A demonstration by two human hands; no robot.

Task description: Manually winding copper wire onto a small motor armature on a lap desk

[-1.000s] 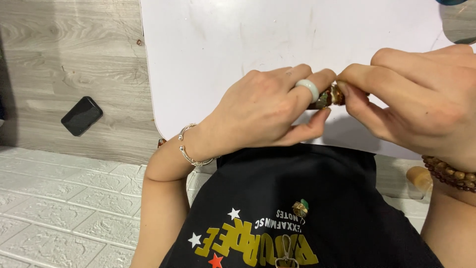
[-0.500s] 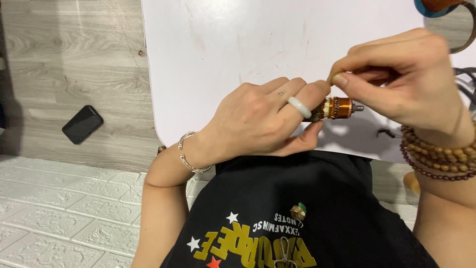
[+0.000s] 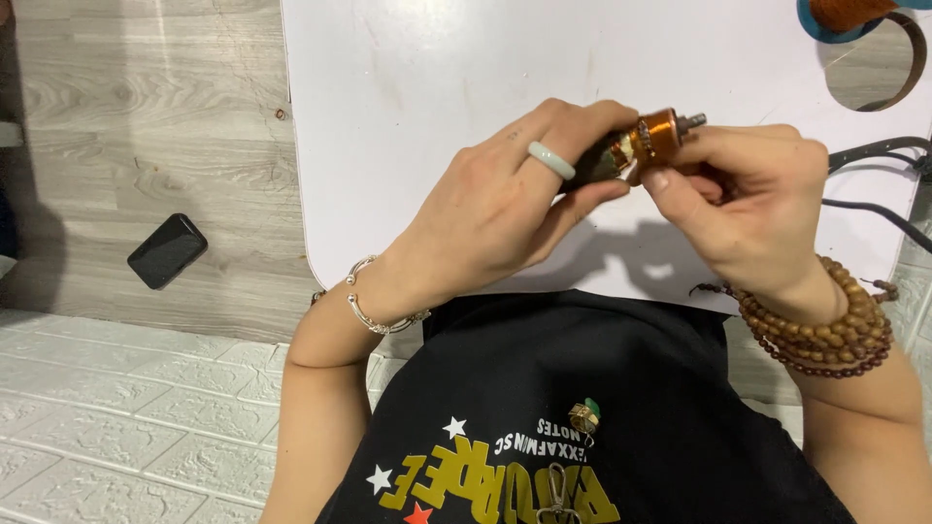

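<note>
Fingers of the left hand [image 3: 495, 209] wrap the dark end of a small copper-wound motor core [image 3: 636, 150], while the right hand [image 3: 752, 209] pinches its coil end; it is held above the white table [image 3: 408, 87]. The winding looks full, though work on it seems unfinished.

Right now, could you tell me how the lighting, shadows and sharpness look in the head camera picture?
Head view: even, soft light, no harsh glare on the white table; both hands cast one blurred shadow onto it just below them; the left hand, right hand and copper-wound coil are sharp; lines bow slightly toward the edges.
</note>
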